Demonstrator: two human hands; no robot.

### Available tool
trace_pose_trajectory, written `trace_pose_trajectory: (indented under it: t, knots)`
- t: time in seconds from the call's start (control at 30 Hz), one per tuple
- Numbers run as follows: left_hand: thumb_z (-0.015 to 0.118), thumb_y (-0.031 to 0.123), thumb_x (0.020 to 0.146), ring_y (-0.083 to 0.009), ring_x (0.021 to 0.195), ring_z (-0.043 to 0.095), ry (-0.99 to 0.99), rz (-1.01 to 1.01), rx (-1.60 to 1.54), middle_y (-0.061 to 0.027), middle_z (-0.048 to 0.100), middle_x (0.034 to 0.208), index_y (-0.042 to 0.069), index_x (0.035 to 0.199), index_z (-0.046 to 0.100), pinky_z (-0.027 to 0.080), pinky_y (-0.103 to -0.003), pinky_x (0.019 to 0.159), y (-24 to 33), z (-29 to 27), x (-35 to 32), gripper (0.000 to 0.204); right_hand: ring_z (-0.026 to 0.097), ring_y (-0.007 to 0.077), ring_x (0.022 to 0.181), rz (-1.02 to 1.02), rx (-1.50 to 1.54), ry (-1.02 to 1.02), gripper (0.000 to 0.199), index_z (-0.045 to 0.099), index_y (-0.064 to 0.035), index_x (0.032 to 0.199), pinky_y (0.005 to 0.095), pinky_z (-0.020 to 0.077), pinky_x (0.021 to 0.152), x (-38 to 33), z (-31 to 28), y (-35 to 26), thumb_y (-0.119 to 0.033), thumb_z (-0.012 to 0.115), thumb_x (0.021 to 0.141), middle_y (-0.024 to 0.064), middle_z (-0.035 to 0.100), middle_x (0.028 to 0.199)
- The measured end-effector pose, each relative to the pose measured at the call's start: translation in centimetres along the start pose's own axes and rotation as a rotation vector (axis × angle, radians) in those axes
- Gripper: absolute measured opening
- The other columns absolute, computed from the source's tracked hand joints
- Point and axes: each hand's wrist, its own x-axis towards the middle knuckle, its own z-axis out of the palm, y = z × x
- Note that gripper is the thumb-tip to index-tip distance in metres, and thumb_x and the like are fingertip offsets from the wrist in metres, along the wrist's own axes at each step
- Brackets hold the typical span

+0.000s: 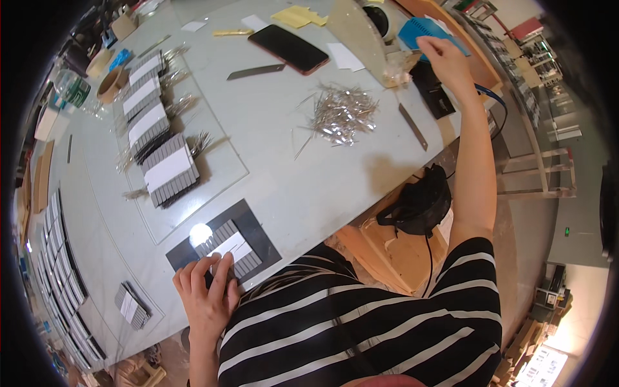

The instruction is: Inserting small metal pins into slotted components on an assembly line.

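Close to my body, a dark square plate [269,247] lies on the table. On it is a row of thin grey strips [228,230] with a white paper band [237,246] across them. My left hand [207,284] is bent over the band's near end, its fingertips pinning it and the strips to the plate. Out to the far right, my right hand [446,63] is closed, fingers curled together, beside a blue ridged piece [416,32] and above a black box [431,90]. Whatever it may hold is hidden.
A heap of thin shiny wires [345,115] lies mid-table, near a phone [289,48] and metal blades [256,71]. Several banded grey strip bundles [169,169] line a glass sheet at left; a small bundle [132,306] sits nearer. A black bag [419,203] is below the table edge.
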Motion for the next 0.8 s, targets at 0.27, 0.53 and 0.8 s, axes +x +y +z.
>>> trace_pose_trajectory:
  t: [0.27,0.53,0.8]
  knots:
    - [0.072,0.01,0.073,-0.0298,0.106,0.052,0.0,-0.018,0.016,-0.0079,0.057,0.118,0.013,0.122,0.068,0.04,-0.046,0.094,-0.1,-0.1,-0.2,0.049,0.065,0.0181,0.085,0.174,0.103,-0.337,0.035,0.077,-0.005,0.096,0.032,0.049,0.081,2.8,0.3,-0.8,-0.038,0.074,0.087,0.0044,0.073,0.091]
    - [0.073,0.009,0.072,-0.0303,0.106,0.051,0.0,-0.028,-0.002,-0.0076,0.058,0.118,0.012,0.121,0.068,0.04,-0.045,0.096,0.1,0.0,0.1,0.05,0.058,0.0105,0.085,0.404,0.304,-0.328,0.026,0.078,-0.0115,0.093,0.0296,0.0442,0.076,3.1,-0.2,-1.4,-0.035,0.08,0.081,0.0015,0.068,0.083]
    - [0.073,0.009,0.072,-0.0305,0.107,0.051,-0.001,-0.037,-0.008,-0.0075,0.058,0.118,0.013,0.122,0.068,0.04,-0.045,0.097,-0.2,0.0,-0.2,0.05,0.053,0.0019,0.062,0.627,0.472,-0.376,0.02,0.07,-0.0068,0.091,0.017,0.0362,0.048,0.8,-1.2,-2.6,-0.026,0.07,0.094,-0.005,0.063,0.077]
